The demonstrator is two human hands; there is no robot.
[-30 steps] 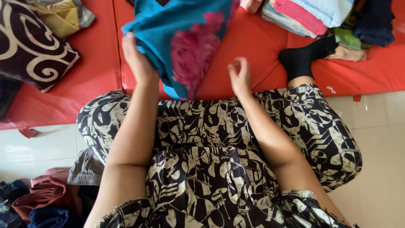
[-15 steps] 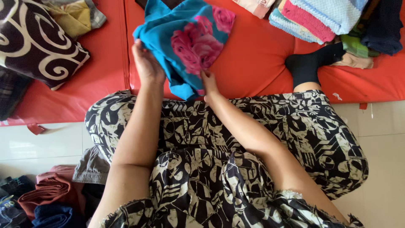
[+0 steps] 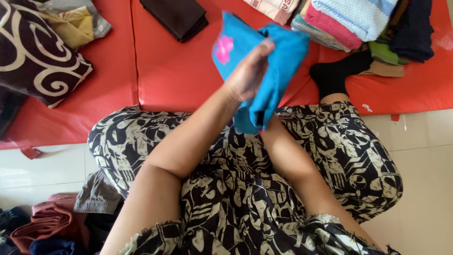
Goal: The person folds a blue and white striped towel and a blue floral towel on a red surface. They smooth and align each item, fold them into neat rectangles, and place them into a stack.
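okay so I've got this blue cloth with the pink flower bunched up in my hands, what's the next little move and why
Probably lower the blue cloth onto the bare red mat in front of you and flatten it. The left hand grips it in mid-air, bunched, while the right hand is hidden beneath it. The stack of folded cloths suggests it needs a neat fold first.

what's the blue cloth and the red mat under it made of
Blue cloth: looks like soft, thin woven or knit fabric, matte, draping in limp folds from the left hand, with a pink flower print. Red mat: probably vinyl or faux leather, smooth, faintly shiny, with a seam between panels.
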